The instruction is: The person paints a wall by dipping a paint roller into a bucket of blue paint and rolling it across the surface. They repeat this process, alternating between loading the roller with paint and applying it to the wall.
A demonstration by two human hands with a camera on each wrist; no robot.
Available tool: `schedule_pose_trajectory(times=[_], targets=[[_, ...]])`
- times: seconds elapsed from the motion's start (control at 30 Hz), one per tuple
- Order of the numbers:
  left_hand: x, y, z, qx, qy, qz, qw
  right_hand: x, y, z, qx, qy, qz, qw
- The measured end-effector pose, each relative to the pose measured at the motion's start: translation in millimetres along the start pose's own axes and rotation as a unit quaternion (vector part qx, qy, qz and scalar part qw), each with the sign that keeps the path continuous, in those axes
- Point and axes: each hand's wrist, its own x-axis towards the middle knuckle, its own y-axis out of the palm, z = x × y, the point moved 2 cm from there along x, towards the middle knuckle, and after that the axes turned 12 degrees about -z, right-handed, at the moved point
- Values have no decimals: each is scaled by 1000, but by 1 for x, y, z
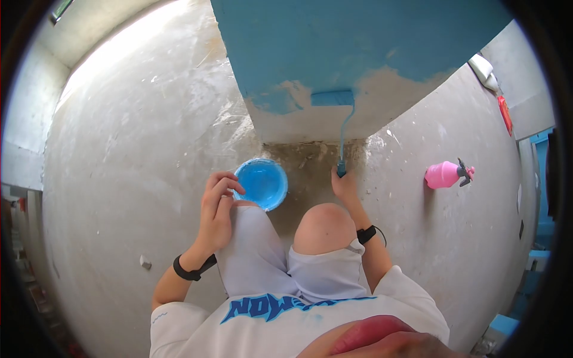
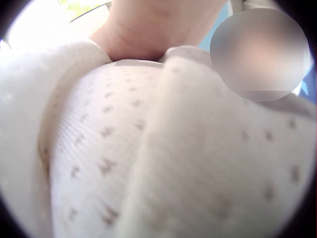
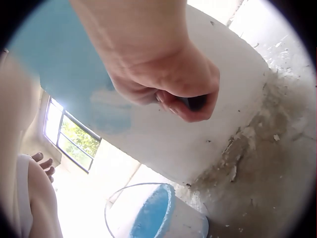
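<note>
The floor (image 1: pixel 149 119) is the biggest thing here, grey and rough, with white spots and scratches. Next comes a big wall (image 1: pixel 364 42), blue on most of it and pale near the bottom, with a bumpy edge where the two colors meet. A window (image 3: pixel 74 139) with green leaves outside shows in the right wrist view.

A bucket (image 3: pixel 190 220) sits on the floor near the wall, with blue paint (image 1: pixel 262 184) inside. A pink spray bottle (image 1: pixel 443 175) stands well apart on the right.

The paint roller (image 1: pixel 332 98) lies flat along the wall, where blue meets pale. Its thin, bent rod goes down to the dark handle (image 1: pixel 341 168). The right hand (image 1: pixel 344 186) has its fingers wrapped around that handle, so the roller's head is well past them.

The left hand (image 1: pixel 216 206) holds nothing. Its fingers are loose and a bit bent, by the left knee and just beside the bucket's rim.
</note>
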Motion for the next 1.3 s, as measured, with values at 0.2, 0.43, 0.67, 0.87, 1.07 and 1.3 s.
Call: schedule_pose_trajectory(times=[0.2,0.43,0.67,0.87,1.07,1.3], targets=[[-6,-4,-1,-5,0,-10,1000,-15,-35,6,121,65,90,986],[-5,-3,-2,1,15,-17,1000,0,-123,89,206,16,35,978],[0,-1,0,11,17,-8,1000,58,-146,134,196,-19,1,980],[2,1,4,3,-3,-19,1000,58,-70,47,147,42,-10,988],[3,4,1,18,1,-5,1000,26,-35,-37,82,117,-11,990],[0,0,-3,25,10,-15,1000,-5,-47,-24,175,143,25,974]])
